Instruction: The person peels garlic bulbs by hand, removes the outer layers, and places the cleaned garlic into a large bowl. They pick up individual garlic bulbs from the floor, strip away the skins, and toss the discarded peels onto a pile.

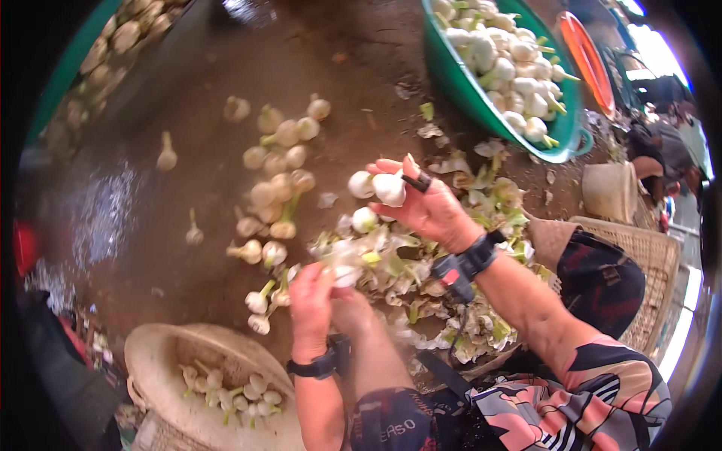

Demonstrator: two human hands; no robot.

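My right hand (429, 207) is raised, fingers curled round two peeled white garlic bulbs (376, 186). My left hand (312, 293) is closed on a small white bulb (346, 275) at the near edge of a heap of pale green-white garlic skins (391, 263) on the wet brown ground (188, 195). Unpeeled, stalked bulbs (274, 173) lie scattered beyond. A green plastic basin of peeled bulbs (459, 83) sits at the far right, and a woven straw basket (165, 353) at the near left.
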